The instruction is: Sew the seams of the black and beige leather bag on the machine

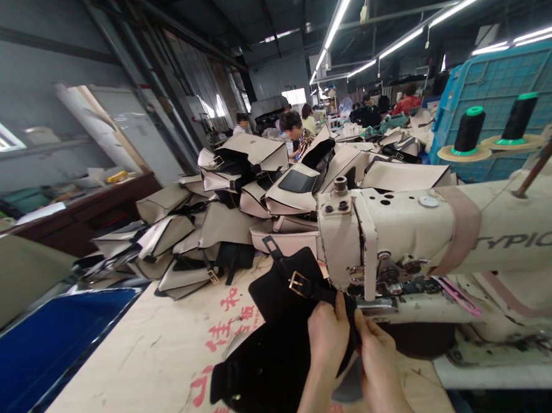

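A black bag piece [271, 362] with a strap and a gold buckle [299, 283] lies over the plywood table, beside the sewing machine [399, 230]. My left hand [329, 328] is closed on its edge, thumb and fingers pinching close to the needle area. Just right of it, my right hand [373, 344] also grips the bag's edge with bent fingers. Both hands are at the front of the machine head, with the edge between them. The needle itself is hidden behind the machine head and my hands. Some beige material shows under the black piece.
A large heap of beige bags [230, 215] with black trim fills the far side of the table [139, 352]. Black thread spools [470, 131] stand above the machine, near a blue crate [507, 86]. Pink snips [458, 296] rest against the machine. A blue bin [55, 351] is at left. Co-workers sit beyond.
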The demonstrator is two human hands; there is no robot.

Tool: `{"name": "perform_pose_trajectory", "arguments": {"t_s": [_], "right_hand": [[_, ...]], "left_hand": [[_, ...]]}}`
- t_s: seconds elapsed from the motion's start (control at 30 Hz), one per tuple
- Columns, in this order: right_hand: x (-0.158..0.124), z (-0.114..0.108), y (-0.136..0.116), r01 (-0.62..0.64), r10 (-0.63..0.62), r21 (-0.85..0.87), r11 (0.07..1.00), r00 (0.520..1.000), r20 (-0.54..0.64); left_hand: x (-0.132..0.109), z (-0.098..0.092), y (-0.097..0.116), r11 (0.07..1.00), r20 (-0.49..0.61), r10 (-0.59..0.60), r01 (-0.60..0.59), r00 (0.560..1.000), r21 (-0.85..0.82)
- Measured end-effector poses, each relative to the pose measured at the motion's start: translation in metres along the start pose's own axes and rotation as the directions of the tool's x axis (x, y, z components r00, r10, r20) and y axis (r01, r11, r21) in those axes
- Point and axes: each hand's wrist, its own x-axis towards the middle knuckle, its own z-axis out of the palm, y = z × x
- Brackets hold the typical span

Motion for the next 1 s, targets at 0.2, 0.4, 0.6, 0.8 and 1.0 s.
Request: {"name": "perform_pose_trajectory", "arguments": {"t_s": [0.2, 0.4, 0.6, 0.8, 1.0], "right_hand": [[0.000, 0.000, -0.004, 0.018, -0.021, -0.102, 0.995, 0.999, -0.025], [0.002, -0.005, -0.009, 0.009, -0.014, -0.174, 0.985, 1.000, -0.026], [0.008, -0.012, -0.020, 0.058, -0.028, -0.295, 0.954, 0.994, 0.106], [0.017, -0.007, -0.019, 0.120, -0.072, -0.420, 0.900, 0.989, 0.129], [0.009, -0.064, -0.083, 0.377, -0.298, -0.729, 0.571, 0.923, 0.243]], "left_hand": [[0.001, 0.001, 0.002, 1.000, -0.003, -0.025, 0.025, 1.000, 0.011], [-0.001, 0.001, 0.004, 0.999, -0.010, -0.045, 0.045, 0.999, 0.021], [0.002, 0.001, 0.005, 0.998, -0.007, -0.053, 0.053, 0.999, 0.032], [0.006, 0.000, 0.006, 0.998, -0.009, -0.040, 0.040, 0.999, 0.042], [0.006, 0.000, 0.006, 0.998, -0.020, -0.038, 0.039, 0.999, 0.047]]}}
